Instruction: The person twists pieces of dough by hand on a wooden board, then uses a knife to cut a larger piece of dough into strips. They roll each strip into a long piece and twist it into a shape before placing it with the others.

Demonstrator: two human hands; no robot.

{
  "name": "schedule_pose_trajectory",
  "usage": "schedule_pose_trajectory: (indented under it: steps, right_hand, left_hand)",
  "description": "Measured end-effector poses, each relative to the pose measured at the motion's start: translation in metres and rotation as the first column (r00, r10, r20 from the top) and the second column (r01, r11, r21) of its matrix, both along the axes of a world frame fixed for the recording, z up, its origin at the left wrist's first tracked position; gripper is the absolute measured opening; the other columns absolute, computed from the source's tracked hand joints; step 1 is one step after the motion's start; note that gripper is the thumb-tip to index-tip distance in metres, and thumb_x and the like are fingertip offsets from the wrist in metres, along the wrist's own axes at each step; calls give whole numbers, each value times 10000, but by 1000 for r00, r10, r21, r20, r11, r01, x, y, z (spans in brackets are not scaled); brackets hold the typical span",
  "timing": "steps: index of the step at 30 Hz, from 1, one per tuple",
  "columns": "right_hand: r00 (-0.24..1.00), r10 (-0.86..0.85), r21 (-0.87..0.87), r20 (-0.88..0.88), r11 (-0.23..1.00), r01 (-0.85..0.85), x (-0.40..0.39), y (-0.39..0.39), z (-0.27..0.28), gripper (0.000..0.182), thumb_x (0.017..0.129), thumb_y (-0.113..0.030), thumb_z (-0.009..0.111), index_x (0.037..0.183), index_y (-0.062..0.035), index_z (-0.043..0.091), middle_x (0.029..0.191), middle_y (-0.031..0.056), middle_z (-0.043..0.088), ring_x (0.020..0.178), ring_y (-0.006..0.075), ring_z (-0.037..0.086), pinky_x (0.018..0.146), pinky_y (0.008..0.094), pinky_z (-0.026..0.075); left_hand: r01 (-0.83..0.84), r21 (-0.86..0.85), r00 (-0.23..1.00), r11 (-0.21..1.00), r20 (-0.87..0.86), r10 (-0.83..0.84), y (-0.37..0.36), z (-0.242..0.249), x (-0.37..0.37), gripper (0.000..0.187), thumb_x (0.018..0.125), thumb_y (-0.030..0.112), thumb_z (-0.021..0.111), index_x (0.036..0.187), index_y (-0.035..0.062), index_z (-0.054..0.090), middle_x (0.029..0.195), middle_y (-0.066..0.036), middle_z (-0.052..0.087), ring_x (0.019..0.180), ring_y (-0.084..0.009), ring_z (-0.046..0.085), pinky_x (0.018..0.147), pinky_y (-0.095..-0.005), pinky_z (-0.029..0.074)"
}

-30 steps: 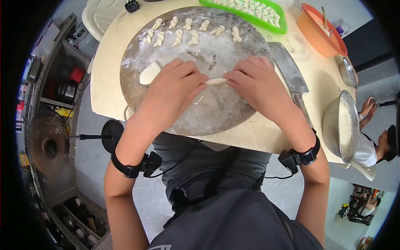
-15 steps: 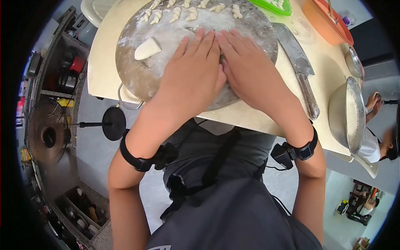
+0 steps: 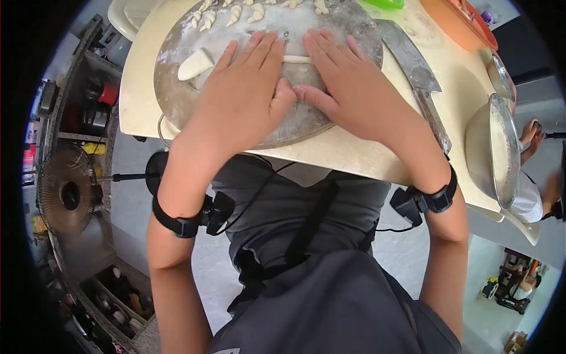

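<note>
Strip (image 3: 296,59) on board (image 3: 177,99): soft, light, easy to mangle

Strip lies crosswise on the dusted board, short pale length visible btwn L hand (image 3: 244,85) and R hand (image 3: 348,79); both ends hidden under fingers. Looks like dough: prob. v. light, soft, limp, no real stiffness. Would likely dent under fingertips and stretch or tear thin if pulled hard. Dusted surface prob. keeps it from sticking, might let it skid a bit. Best hold, I'd say: flat, even pressure w/ fingers, or a light pinch at each end; avoid squeezing the thin middle.

Pose: both hands palm-down, fingers long and pointing to far side, forearms coming in from near edge. Neither hand is closed around anything; strip runs under the fingers, but can't tell how hard they press. Thumbs point inward, tips just beside each other, nearer the body than the strip. Thicker lump (image 3: 196,65) sits just beside L hand, untouched; twists (image 3: 234,16) lie further off.
</note>
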State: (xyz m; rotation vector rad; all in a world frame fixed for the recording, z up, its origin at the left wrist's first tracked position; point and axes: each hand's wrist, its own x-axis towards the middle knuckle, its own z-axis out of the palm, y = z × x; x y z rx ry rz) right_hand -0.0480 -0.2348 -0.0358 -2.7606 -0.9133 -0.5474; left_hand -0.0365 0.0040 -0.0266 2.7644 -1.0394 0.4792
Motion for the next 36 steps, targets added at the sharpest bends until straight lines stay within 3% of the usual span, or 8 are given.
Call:
schedule_pose_trajectory:
  steps: [4, 8, 11, 14, 23, 26, 32, 36]
  right_hand:
    - [1000, 18, -93, -16, 996, -19, -19, -14, 7, 851, 1053, -568, 612, 1574, 90, 470, 1646, 276, 484, 1590, 406, 395, 1304, 575, 293]
    - [978, -31, -51, -205, 998, 20, -64, -10, 25, 998, 991, -609, 669, 1680, 31, 334, 1744, 205, 372, 1642, 401, 304, 1326, 588, 240]
    - [998, -18, -77, -61, 997, 14, -44, -11, 14, 939, 999, -650, 637, 1571, 79, 483, 1640, 245, 500, 1600, 385, 387, 1307, 591, 279]
    - [993, -49, -91, -112, 995, 39, -15, -18, 11, 1029, 968, -622, 689, 1679, 32, 335, 1740, 197, 382, 1647, 397, 293, 1331, 592, 229]
    - [976, -40, -81, -216, 996, 23, -57, -22, 25, 997, 1007, -597, 668, 1691, 29, 302, 1756, 204, 356, 1658, 406, 255, 1343, 573, 203]
    - [996, -46, -77, -77, 996, 40, -34, -24, 13, 980, 1009, -672, 626, 1603, 83, 436, 1667, 257, 469, 1616, 409, 348, 1318, 584, 258]
    - [996, -85, -11, 34, 996, 85, -26, 2, 35, 936, 1025, -634, 626, 1572, 108, 466, 1647, 289, 478, 1591, 421, 391, 1299, 582, 293]
    - [992, -110, -177, 64, 977, 120, -34, 19, 11, 891, 1008, -567, 671, 1565, 101, 479, 1628, 290, 497, 1567, 420, 423, 1290, 571, 314]
  left_hand:
    - [24, 48, 998, 999, -51, -21, 8, 12, -23, 683, 1022, 234, 505, 1637, -47, 411, 1699, -235, 440, 1599, -407, 390, 1327, -556, 255]
    - [-23, 69, 978, 997, -204, 36, 17, 25, -63, 700, 1032, 253, 496, 1665, -27, 387, 1741, -215, 391, 1629, -414, 338, 1336, -571, 198]
    - [2, 46, 995, 999, -104, 3, 18, 17, -43, 666, 1036, 273, 538, 1610, -55, 454, 1680, -231, 467, 1589, -391, 413, 1309, -580, 272]
    - [7, 31, 997, 999, -80, -5, 19, 14, -19, 656, 1051, 278, 561, 1608, -53, 460, 1662, -233, 491, 1578, -400, 428, 1312, -577, 262]
    - [-20, 129, 989, 991, -140, 38, 35, 25, -59, 693, 1041, 304, 594, 1618, -52, 451, 1706, -215, 438, 1606, -411, 377, 1321, -587, 232]
    - [-29, 124, 996, 992, -77, 38, 33, 22, -44, 689, 1048, 318, 597, 1610, -56, 457, 1702, -203, 449, 1601, -409, 385, 1317, -583, 248]
    - [46, -19, 998, 999, 48, -45, 5, 35, -20, 637, 1044, 296, 586, 1561, -68, 501, 1673, -217, 482, 1566, -402, 438, 1307, -561, 290]
    - [98, -33, 995, 995, -33, -99, -2, 10, -9, 651, 1023, 225, 548, 1603, -58, 458, 1682, -222, 469, 1588, -400, 408, 1319, -563, 259]
